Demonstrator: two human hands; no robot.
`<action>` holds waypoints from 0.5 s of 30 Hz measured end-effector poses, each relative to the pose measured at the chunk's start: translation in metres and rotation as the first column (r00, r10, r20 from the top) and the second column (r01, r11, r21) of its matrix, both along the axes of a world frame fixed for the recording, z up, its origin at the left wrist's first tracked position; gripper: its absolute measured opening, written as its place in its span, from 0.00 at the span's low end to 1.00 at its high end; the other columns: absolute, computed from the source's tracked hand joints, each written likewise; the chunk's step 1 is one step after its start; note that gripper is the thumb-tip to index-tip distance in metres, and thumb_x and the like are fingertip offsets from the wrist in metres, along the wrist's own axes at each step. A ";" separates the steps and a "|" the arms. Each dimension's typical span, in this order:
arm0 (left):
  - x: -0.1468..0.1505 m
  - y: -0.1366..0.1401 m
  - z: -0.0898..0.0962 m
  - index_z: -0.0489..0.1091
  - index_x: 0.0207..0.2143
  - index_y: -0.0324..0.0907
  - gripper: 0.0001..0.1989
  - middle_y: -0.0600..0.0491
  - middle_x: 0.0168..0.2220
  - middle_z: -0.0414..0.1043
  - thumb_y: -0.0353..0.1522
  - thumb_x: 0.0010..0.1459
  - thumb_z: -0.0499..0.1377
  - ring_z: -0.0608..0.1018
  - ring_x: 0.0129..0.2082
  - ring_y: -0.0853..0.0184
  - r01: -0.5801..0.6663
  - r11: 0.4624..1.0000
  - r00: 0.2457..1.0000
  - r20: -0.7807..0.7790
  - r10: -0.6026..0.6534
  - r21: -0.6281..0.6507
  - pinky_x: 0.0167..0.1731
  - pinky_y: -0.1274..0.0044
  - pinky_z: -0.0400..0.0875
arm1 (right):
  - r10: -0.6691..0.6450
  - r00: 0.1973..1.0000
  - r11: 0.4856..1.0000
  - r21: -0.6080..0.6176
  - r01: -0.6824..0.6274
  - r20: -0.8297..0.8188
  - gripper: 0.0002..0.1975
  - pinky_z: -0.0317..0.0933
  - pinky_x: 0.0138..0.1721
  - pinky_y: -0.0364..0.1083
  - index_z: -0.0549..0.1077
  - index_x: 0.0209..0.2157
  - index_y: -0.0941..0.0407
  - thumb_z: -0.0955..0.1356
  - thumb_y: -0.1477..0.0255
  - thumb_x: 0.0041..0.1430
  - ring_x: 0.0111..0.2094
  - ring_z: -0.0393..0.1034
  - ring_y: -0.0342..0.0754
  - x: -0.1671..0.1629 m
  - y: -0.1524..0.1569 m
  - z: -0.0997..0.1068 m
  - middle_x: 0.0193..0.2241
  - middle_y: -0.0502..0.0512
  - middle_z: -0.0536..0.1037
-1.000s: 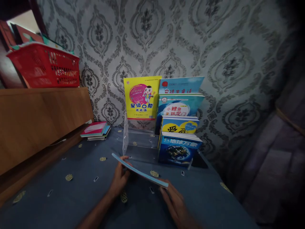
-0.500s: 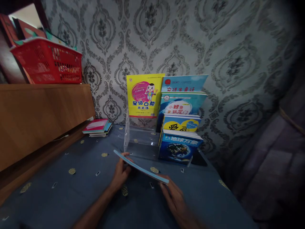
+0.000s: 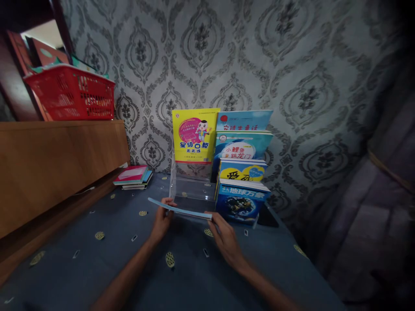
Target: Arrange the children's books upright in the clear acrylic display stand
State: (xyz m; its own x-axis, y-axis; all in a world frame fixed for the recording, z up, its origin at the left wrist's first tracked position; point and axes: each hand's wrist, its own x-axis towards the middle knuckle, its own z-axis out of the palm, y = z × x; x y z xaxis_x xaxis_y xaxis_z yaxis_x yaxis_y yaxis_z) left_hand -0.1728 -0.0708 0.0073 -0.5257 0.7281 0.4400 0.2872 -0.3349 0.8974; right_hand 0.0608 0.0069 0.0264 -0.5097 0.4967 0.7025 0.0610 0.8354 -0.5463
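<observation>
A thin book with a light blue edge (image 3: 186,211) is held up between my two hands, seen edge-on, so its cover is hidden. My left hand (image 3: 162,219) is closed on it left of its middle, and my right hand (image 3: 225,235) grips its right end. Just beyond it stands a clear acrylic book rack (image 3: 173,185). A yellow workbook (image 3: 196,136) leans upright at the back of the rack's left side. On the right side, several books stand in stepped rows, with a dark blue book showing the Earth (image 3: 240,205) in front.
A small pile of books (image 3: 134,177) lies at the left near the wall. Beside it is a wooden cabinet (image 3: 65,160) bearing a red plastic basket (image 3: 66,95). A dark blue patterned cloth (image 3: 129,259) covers the surface. A pale curtain (image 3: 363,207) hangs at the right.
Both hands have moved the thin book forward, closer to the rack, and its right end has risen, so it lies more level. The view has shifted slightly.
</observation>
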 end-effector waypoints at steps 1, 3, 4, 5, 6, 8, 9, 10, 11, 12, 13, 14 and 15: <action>-0.002 0.002 0.002 0.67 0.48 0.46 0.22 0.50 0.41 0.76 0.48 0.58 0.62 0.76 0.40 0.62 0.006 0.999 1.000 -0.004 -0.006 0.031 0.41 0.73 0.68 | -0.003 1.000 1.000 0.010 0.003 -0.009 0.13 0.72 0.49 0.49 0.74 0.48 0.55 0.61 0.68 0.72 0.45 0.78 0.52 -0.003 0.002 0.005 0.45 0.60 0.81; -0.005 0.005 0.008 0.68 0.47 0.45 0.20 0.51 0.41 0.76 0.47 0.58 0.62 0.76 0.40 0.62 -0.010 0.998 1.000 -0.017 0.012 0.064 0.43 0.72 0.68 | -0.006 1.000 1.000 0.031 0.007 -0.022 0.14 0.72 0.48 0.49 0.75 0.47 0.55 0.60 0.67 0.72 0.44 0.78 0.52 -0.008 0.007 0.013 0.43 0.60 0.81; -0.006 0.006 0.012 0.68 0.46 0.45 0.20 0.51 0.41 0.76 0.47 0.58 0.62 0.76 0.40 0.62 -0.027 0.997 0.999 -0.025 0.029 0.071 0.43 0.72 0.68 | -0.008 1.000 0.999 0.038 0.010 -0.029 0.14 0.72 0.47 0.49 0.75 0.47 0.55 0.60 0.67 0.72 0.44 0.78 0.52 -0.010 0.009 0.017 0.42 0.60 0.81; -0.008 0.007 0.016 0.68 0.46 0.45 0.20 0.51 0.41 0.75 0.47 0.57 0.62 0.76 0.41 0.62 -0.039 0.996 0.998 -0.038 0.043 0.077 0.44 0.72 0.68 | -0.014 0.999 0.999 0.042 0.016 -0.039 0.14 0.72 0.47 0.49 0.75 0.47 0.55 0.60 0.66 0.72 0.44 0.78 0.52 -0.012 0.011 0.021 0.41 0.60 0.80; -0.009 0.007 0.021 0.68 0.45 0.45 0.19 0.51 0.41 0.75 0.47 0.57 0.62 0.76 0.41 0.62 -0.044 0.995 0.997 -0.057 0.049 0.087 0.44 0.71 0.69 | -0.018 0.998 0.999 0.048 0.021 -0.053 0.15 0.72 0.48 0.49 0.75 0.47 0.55 0.59 0.65 0.72 0.44 0.77 0.53 -0.014 0.013 0.024 0.41 0.60 0.80; -0.013 0.009 0.031 0.69 0.44 0.45 0.19 0.50 0.42 0.76 0.48 0.57 0.62 0.77 0.42 0.60 -0.030 0.993 0.994 -0.102 0.042 0.114 0.44 0.71 0.69 | -0.018 0.996 0.998 0.066 0.024 -0.084 0.16 0.71 0.51 0.51 0.74 0.48 0.54 0.59 0.64 0.72 0.47 0.77 0.54 -0.018 0.017 0.031 0.44 0.60 0.80; -0.015 0.011 0.036 0.69 0.44 0.45 0.20 0.49 0.41 0.76 0.48 0.57 0.62 0.77 0.43 0.60 -0.024 0.991 0.992 -0.119 0.040 0.129 0.44 0.71 0.69 | -0.013 0.996 0.997 0.076 0.021 -0.092 0.17 0.70 0.52 0.53 0.74 0.49 0.54 0.59 0.63 0.72 0.48 0.76 0.54 -0.019 0.019 0.035 0.46 0.61 0.80; -0.018 0.013 0.042 0.69 0.44 0.45 0.20 0.49 0.40 0.76 0.48 0.57 0.62 0.78 0.42 0.59 -0.028 0.989 0.991 -0.127 0.047 0.146 0.44 0.70 0.70 | -0.006 0.996 0.996 0.086 0.014 -0.092 0.17 0.69 0.54 0.54 0.74 0.50 0.53 0.59 0.62 0.72 0.50 0.75 0.55 -0.020 0.021 0.040 0.47 0.61 0.80; -0.020 0.015 0.048 0.68 0.44 0.45 0.20 0.49 0.40 0.77 0.49 0.56 0.62 0.78 0.42 0.59 -0.036 0.986 0.989 -0.133 0.058 0.162 0.43 0.70 0.70 | 0.002 0.996 0.995 0.096 0.007 -0.086 0.18 0.69 0.54 0.54 0.74 0.50 0.53 0.58 0.62 0.72 0.51 0.75 0.55 -0.022 0.022 0.045 0.48 0.61 0.80; -0.023 0.017 0.055 0.68 0.44 0.45 0.21 0.49 0.39 0.77 0.48 0.55 0.63 0.78 0.42 0.59 -0.046 0.983 0.988 -0.137 0.071 0.177 0.43 0.70 0.70 | 0.009 0.997 0.995 0.105 0.000 -0.078 0.18 0.68 0.54 0.55 0.74 0.50 0.53 0.58 0.61 0.72 0.51 0.75 0.55 -0.023 0.024 0.051 0.48 0.61 0.79; -0.026 0.020 0.062 0.68 0.44 0.45 0.20 0.49 0.39 0.77 0.48 0.55 0.63 0.78 0.42 0.59 -0.052 0.980 0.986 -0.144 0.081 0.192 0.43 0.71 0.70 | 0.014 0.997 0.993 0.116 -0.006 -0.072 0.18 0.68 0.54 0.55 0.74 0.50 0.52 0.58 0.61 0.72 0.52 0.74 0.55 -0.024 0.025 0.058 0.48 0.61 0.79; -0.029 0.023 0.070 0.68 0.44 0.45 0.19 0.50 0.39 0.77 0.46 0.56 0.63 0.78 0.42 0.59 -0.049 0.978 0.984 -0.160 0.083 0.204 0.43 0.71 0.71 | 0.017 0.998 0.992 0.128 -0.008 -0.068 0.17 0.68 0.54 0.55 0.74 0.50 0.52 0.58 0.62 0.72 0.52 0.74 0.56 -0.026 0.027 0.066 0.48 0.61 0.79; -0.032 0.027 0.078 0.67 0.44 0.45 0.18 0.50 0.39 0.77 0.45 0.57 0.63 0.78 0.41 0.60 -0.046 0.974 0.980 -0.178 0.087 0.220 0.42 0.72 0.71 | 0.018 0.998 0.990 0.144 -0.008 -0.066 0.17 0.68 0.53 0.55 0.74 0.50 0.52 0.58 0.62 0.71 0.51 0.74 0.56 -0.027 0.029 0.075 0.48 0.61 0.79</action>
State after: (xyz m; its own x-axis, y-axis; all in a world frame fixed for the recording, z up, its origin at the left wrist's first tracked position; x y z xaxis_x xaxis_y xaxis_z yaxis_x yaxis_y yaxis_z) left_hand -0.2046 -0.0440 0.0856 -0.4644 0.5725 0.6757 0.4699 -0.4875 0.7359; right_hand 0.0337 0.0360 0.1013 -0.4646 0.3820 0.7989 0.0171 0.9059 -0.4231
